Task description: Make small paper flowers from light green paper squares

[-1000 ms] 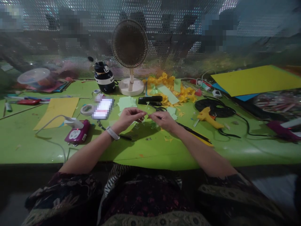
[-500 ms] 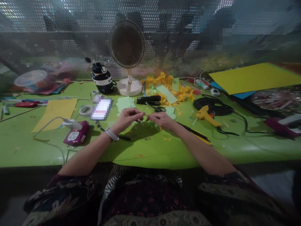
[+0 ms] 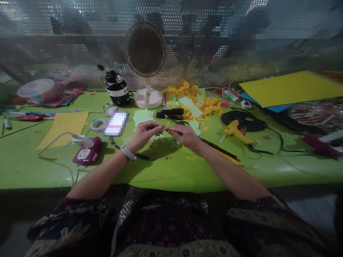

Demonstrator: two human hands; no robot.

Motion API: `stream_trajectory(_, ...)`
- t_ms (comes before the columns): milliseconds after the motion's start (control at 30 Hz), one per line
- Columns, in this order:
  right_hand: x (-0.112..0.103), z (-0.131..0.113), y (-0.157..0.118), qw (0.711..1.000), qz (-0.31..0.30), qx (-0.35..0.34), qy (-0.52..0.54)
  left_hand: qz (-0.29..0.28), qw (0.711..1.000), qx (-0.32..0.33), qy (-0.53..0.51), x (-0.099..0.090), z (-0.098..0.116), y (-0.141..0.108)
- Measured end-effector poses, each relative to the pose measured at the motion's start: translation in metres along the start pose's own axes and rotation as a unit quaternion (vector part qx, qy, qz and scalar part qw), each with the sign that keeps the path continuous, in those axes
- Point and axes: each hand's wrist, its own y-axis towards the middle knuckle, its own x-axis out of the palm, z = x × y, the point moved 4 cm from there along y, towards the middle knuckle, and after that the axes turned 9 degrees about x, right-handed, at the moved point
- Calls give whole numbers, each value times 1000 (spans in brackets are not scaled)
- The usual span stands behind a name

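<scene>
My left hand (image 3: 146,136), with a pale watch strap at its wrist, is closed in a pinch over the green table. Facing it, my right hand (image 3: 185,135) pinches too, the fingertips of both almost touching. A small green piece (image 3: 165,129) shows between the fingertips; its shape is too small to make out. Pale green paper pieces (image 3: 143,116) lie just behind my left hand. A black stapler (image 3: 169,113) and dark scissors (image 3: 181,122) rest beyond the fingertips.
A fan (image 3: 148,99) and a dark bottle (image 3: 117,91) stand at the back, beside yellow paper flowers (image 3: 211,105). To the left are a phone (image 3: 115,124), tape (image 3: 98,125) and a purple power block (image 3: 87,151). A yellow glue gun (image 3: 238,134) lies right.
The fingertips have shifted slightly, and less of the small green piece shows between them. Both hands stay in nearly the same place.
</scene>
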Motion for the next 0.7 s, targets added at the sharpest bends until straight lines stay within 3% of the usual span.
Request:
stream_trajectory(267, 2, 1, -2, 999, -27, 40, 6, -5, 1000, -7, -24, 3, 3, 0)
stream_trajectory(500, 2, -1, -1, 999, 25, -1, -22, 32, 999, 5, -15, 2, 2, 0)
stream_trajectory(700, 0, 0, 2, 999, 38, 5, -6, 17, 1000, -5, -2, 2, -4, -1)
